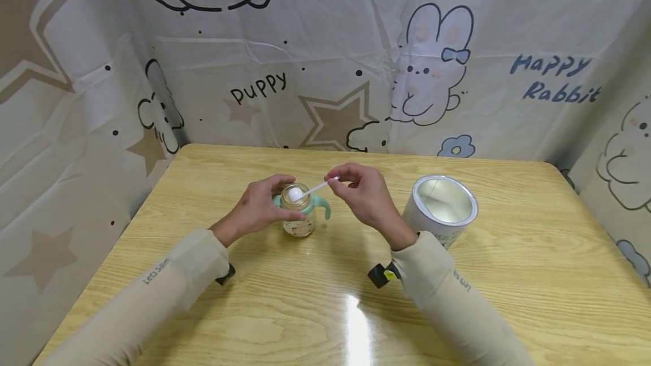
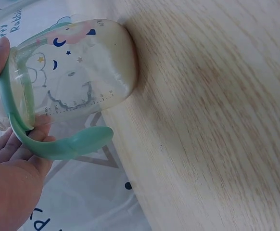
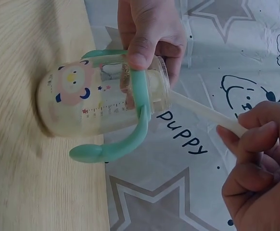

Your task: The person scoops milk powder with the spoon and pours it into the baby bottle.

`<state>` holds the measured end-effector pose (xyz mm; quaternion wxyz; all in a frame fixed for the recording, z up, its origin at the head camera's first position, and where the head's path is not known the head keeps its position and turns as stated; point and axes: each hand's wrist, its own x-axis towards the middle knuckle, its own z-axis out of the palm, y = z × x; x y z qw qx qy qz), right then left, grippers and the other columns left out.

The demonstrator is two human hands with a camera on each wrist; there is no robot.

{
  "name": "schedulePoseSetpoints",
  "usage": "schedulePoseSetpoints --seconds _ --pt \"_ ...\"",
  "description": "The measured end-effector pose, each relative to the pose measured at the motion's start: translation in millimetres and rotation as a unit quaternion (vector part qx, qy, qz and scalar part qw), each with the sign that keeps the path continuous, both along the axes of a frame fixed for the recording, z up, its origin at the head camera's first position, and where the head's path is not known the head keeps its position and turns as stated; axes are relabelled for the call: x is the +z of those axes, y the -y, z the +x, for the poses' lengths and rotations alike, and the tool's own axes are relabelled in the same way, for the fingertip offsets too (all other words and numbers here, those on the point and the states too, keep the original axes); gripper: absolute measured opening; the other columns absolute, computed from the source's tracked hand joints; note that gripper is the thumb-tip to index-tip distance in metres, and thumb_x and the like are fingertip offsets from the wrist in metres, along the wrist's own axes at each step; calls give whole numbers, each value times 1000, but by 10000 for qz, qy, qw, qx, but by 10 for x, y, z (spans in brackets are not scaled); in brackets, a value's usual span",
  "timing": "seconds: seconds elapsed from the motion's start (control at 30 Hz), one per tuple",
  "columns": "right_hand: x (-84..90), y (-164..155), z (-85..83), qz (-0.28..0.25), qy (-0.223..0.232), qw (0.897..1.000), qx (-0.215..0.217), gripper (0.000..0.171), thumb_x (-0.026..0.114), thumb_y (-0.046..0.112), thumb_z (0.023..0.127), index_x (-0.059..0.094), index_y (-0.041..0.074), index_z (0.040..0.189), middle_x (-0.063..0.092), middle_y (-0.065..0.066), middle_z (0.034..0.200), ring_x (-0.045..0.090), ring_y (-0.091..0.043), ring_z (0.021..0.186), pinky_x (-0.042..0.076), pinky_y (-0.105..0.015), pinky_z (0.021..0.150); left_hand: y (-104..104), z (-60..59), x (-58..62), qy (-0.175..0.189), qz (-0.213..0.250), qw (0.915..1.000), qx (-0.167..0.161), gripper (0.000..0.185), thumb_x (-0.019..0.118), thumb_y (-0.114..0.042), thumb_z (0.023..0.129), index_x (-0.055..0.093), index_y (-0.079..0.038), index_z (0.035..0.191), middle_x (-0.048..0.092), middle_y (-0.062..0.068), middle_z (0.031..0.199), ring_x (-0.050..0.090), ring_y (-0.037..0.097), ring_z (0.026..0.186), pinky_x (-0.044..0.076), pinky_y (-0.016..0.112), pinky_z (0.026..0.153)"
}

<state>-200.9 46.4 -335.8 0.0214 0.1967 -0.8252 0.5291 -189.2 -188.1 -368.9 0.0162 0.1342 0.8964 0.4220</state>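
Note:
A clear baby bottle (image 1: 299,220) with mint-green handles and cartoon prints stands open-topped on the wooden table (image 1: 534,275). My left hand (image 1: 259,205) grips its neck ring; in the left wrist view the bottle (image 2: 77,72) shows pale powder at its base, and my left hand (image 2: 7,178) is beside the green handle. My right hand (image 1: 358,191) pinches the handle of a white plastic scoop (image 1: 310,190), whose bowl sits at the bottle's mouth. In the right wrist view the scoop (image 3: 205,113) reaches into the bottle (image 3: 101,98), with my right hand (image 3: 255,168) on its handle.
An open silver tin (image 1: 443,203) with a white label stands just right of my right hand. A cartoon-print cloth backdrop (image 1: 325,55) rings the table on the far and both sides. Bare tabletop lies in front of my arms.

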Motion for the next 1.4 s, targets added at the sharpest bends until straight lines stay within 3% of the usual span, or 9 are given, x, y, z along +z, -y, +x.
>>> schedulePoseSetpoints --seconds 0.13,0.23,0.37,0.67,0.97,1.4 --pt "-12 -13 11 -35 -110 9999 -19 11 68 8 95 74 3 102 75 -9 104 67 -18 92 53 -26 71 4 4 6 -2 9 10000 -21 78 91 -23 74 53 0 138 59 17 136 57 34 124 50 48 101" --pt "-13 -20 19 -106 -35 9999 -12 11 67 7 96 74 3 104 75 -10 106 62 -13 68 47 -21 55 8 2 -6 -30 18 10000 -50 78 91 -23 74 53 2 138 59 18 135 58 34 124 50 48 101" --pt "-19 -34 25 -145 71 9998 74 13 65 8 97 73 2 107 74 -12 106 43 -7 45 33 -19 41 10 -2 -18 -37 18 10000 -46 79 91 -23 75 52 3 138 59 18 135 58 34 123 50 48 102" --pt "-12 -81 45 -130 92 9999 54 14 65 9 98 72 2 107 75 -12 102 42 -5 44 31 -18 40 -9 -10 -1 98 23 9999 -43 79 91 -22 74 52 1 139 59 17 135 58 32 124 50 47 101" --pt "42 -171 52 -603 266 9978 8 14 64 10 99 72 0 106 72 -8 84 37 -5 40 29 -18 38 -16 -13 -2 128 78 9999 7 77 92 -21 73 54 0 137 63 15 130 60 31 121 52 46 99" --pt "139 -345 90 -675 497 9965 -69 18 62 12 100 71 0 110 70 -5 82 36 -6 40 29 -19 37 -8 -5 -13 30 -50 10000 14 79 92 -21 73 54 1 138 60 17 135 58 33 123 51 48 100"
